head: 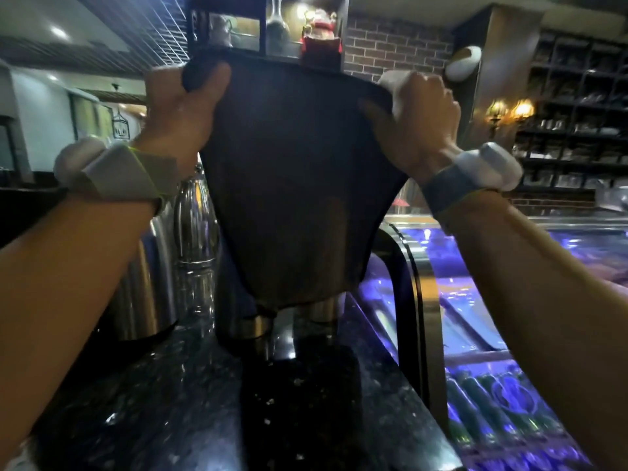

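A dark brown cloth [299,185] hangs spread out in front of me, held up by its two top corners. My left hand [180,110] grips the top left corner, thumb over the edge. My right hand [418,120] grips the top right corner, fingers curled round it. The cloth's lower end hangs just above a machine with metal cylinders [255,326] on the dark speckled counter [176,396]. Both wrists wear white strapped devices.
A steel jug [149,283] and a tall shiny bottle [195,226] stand at the left of the counter. A lit glass display case [475,351] with bottles runs along the right. A dark cabinet with ornaments [272,25] and wall shelves [577,113] stand behind.
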Demonstrator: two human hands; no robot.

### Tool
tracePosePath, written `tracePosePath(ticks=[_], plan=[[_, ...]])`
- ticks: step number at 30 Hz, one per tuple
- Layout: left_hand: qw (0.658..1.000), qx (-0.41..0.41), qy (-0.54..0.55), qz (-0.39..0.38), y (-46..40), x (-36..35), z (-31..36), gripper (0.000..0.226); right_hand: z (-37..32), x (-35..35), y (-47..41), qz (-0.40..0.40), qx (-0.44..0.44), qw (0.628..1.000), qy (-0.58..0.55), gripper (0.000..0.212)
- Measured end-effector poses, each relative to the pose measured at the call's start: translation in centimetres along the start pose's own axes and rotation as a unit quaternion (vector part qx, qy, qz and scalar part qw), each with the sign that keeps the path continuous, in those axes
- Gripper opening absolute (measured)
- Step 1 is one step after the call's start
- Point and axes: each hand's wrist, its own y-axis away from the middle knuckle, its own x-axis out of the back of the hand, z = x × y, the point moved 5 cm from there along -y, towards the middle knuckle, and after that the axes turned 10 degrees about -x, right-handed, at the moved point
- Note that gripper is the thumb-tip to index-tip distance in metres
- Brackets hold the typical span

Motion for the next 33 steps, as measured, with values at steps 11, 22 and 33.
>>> tracePosePath(ticks=[11, 22, 33], plan=[[0.958, 0.160, 0.020, -0.237, 18.8, 5.7, -2.2, 0.018, 3.9, 2.1, 18.5, -0.273, -0.007, 0.958, -0.092, 0.021], [0.905, 0.309, 0.052, -0.288, 32.4, 8.3, 1.3, 0.013, 3.1, 7.5, 31.3, -0.381, -0.064, 0.915, -0.117, 0.028], [0.915, 0.259, 0.000, -0.310, 36.8, 12.2, 5.8, 0.010, 2.6, 12.6, 37.4, -0.408, -0.084, 0.908, -0.040, 0.024]])
